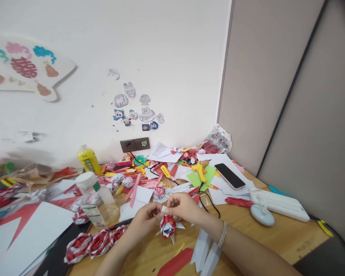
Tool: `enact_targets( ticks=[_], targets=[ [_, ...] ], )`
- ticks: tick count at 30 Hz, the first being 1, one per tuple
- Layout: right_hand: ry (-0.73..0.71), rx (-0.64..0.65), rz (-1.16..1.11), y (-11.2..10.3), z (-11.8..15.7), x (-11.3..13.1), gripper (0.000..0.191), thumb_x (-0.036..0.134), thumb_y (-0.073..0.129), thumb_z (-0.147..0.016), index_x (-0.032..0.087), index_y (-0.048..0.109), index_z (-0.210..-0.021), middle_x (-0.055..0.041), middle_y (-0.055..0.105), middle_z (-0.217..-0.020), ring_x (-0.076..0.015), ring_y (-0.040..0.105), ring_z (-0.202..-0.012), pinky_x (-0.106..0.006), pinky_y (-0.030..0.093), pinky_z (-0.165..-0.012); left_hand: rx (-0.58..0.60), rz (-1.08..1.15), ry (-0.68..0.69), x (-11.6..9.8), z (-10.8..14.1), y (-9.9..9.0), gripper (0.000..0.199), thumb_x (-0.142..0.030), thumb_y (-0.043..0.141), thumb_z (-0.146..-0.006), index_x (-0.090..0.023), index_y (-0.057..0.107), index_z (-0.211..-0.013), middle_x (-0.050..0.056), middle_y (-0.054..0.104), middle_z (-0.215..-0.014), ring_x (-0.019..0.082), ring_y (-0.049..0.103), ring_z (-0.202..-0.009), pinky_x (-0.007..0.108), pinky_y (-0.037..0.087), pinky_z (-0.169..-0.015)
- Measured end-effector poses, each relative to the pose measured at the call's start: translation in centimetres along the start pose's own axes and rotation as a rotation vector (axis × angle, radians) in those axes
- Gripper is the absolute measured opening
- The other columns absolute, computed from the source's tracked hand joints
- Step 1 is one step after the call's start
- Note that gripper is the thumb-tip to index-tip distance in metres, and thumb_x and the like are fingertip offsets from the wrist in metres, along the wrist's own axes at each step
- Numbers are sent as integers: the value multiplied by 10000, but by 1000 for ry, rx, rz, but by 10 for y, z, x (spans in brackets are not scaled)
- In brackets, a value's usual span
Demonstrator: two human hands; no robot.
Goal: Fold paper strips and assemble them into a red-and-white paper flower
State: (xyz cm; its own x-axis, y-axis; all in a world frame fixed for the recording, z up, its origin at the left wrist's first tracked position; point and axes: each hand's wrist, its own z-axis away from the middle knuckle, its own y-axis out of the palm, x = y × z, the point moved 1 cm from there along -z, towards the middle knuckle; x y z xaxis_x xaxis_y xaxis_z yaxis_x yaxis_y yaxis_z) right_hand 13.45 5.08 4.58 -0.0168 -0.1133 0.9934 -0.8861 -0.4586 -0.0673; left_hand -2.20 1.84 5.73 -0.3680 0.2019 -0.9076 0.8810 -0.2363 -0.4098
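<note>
A folded paper flower point(168, 227) in red and white, with pointed tips around it, is between my two hands above the wooden table. My left hand point(146, 215) is closed, thumb and fingers pinching at the flower's far left side. My right hand point(181, 207) is closed too, its fingertips pinching a small white paper piece point(163, 209) at the flower's far edge. The fingers partly hide where paper and flower meet. Nearer me lie a red paper strip point(176, 263) and several folded white strips point(202, 247).
Rolled red-and-white paper roses point(79, 247) and a clear jar point(103, 205) stand left. Beyond the hands are paper scraps, a yellow glue gun point(199, 171) with a black cable, and a phone point(229, 176). A white power strip point(278, 203) lies right; a yellow bottle point(89, 159) stands by the wall.
</note>
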Motion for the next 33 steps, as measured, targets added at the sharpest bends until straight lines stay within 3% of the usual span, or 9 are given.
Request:
enact_targets(
  ticks=[8, 13, 16, 21, 28, 33],
  targets=[
    [-61, -48, 274, 0, -4, -17, 153, 157, 654, -647, 157, 508, -599, 48, 522, -578, -90, 484, -556, -185, 352, -503, -111, -59, -70, 23, -6, 9, 239, -378, 564, -704, -155, 553, -616, -2, 589, -586, 142, 509, -574, 225, 380, -509],
    [-135, 38, 276, -5, -7, -22, 134, 201, 650, -678, 162, 529, -638, 42, 546, -631, -98, 509, -594, -186, 377, -530, -157, -126, -64, 25, -7, 9, 220, -357, 560, -693, -163, 557, -588, -1, 599, -577, 153, 513, -590, 229, 380, -523],
    [-131, 86, 240, -7, -9, -27, 105, 185, 659, -667, 161, 557, -658, 34, 567, -661, -104, 533, -621, -188, 401, -553, -139, -141, -73, 24, -7, 7, 207, -341, 559, -691, -159, 577, -595, -2, 603, -588, 151, 513, -599, 227, 379, -537],
    [-135, 57, 292, -6, -8, -31, 81, 156, 659, -664, 164, 579, -652, 32, 582, -657, -107, 541, -616, -185, 397, -543, -29, -144, -58, 25, -5, 2, 161, -296, 546, -686, -152, 615, -673, -1, 620, -621, 150, 528, -602, 232, 389, -559],
    [-236, 73, 468, -4, -4, -21, 56, 136, 624, -697, 176, 606, -663, 26, 592, -667, -117, 536, -639, -196, 402, -572, -84, -266, -43, 24, -7, 3, 121, -257, 541, -655, -174, 602, -591, -1, 601, -581, 165, 509, -588, 246, 367, -565],
    [-149, 145, 395, -4, -4, -23, 115, 141, 591, -720, 185, 637, -816, 1, 648, -751, -137, 592, -686, -210, 443, -596, -85, -304, -14, 15, -3, 10, 143, -238, 484, -704, -188, 600, -636, 14, 634, -656, 176, 533, -631, 248, 367, -591]
  ],
)
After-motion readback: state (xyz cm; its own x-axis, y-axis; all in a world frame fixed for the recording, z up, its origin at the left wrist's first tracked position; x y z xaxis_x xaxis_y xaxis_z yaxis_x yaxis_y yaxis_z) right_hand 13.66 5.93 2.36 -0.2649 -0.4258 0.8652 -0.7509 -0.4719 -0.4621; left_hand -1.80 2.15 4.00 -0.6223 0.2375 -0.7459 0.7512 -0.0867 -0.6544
